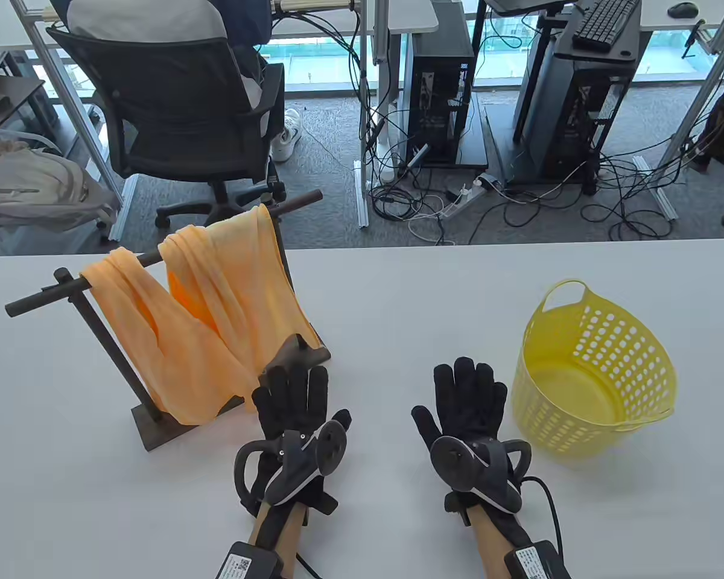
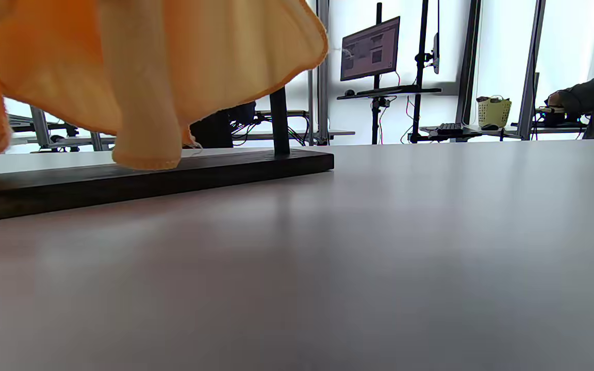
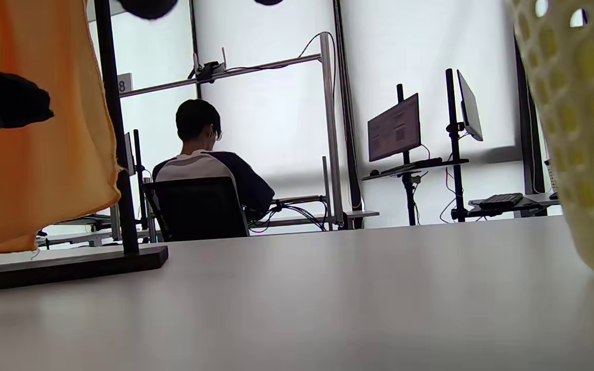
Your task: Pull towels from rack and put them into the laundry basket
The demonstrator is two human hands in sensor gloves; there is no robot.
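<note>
on desk (image 1: 398,313), left side: dark rack (image 1: 157,422) with two orange towels (image 1: 229,301) draped over bar. yellow laundry basket (image 1: 597,374) on right, nothing inside. left hand (image 1: 295,416) flat, fingers straight, tips at rack base near towel hem, holding nothing. right hand (image 1: 467,410) flat, fingers spread, just beside basket.

2 orange towels on the rack: left towel (image 1: 130,313), right towel (image 1: 241,289). 1 dark towel rack (image 1: 151,425), left side. 1 yellow laundry basket (image 1: 597,374), right side. 2 gloved hands near edge: left hand (image 1: 295,404), right hand (image 1: 467,401). 1 white table (image 1: 398,301). 1 black office chair (image 1: 181,114), far.
</note>
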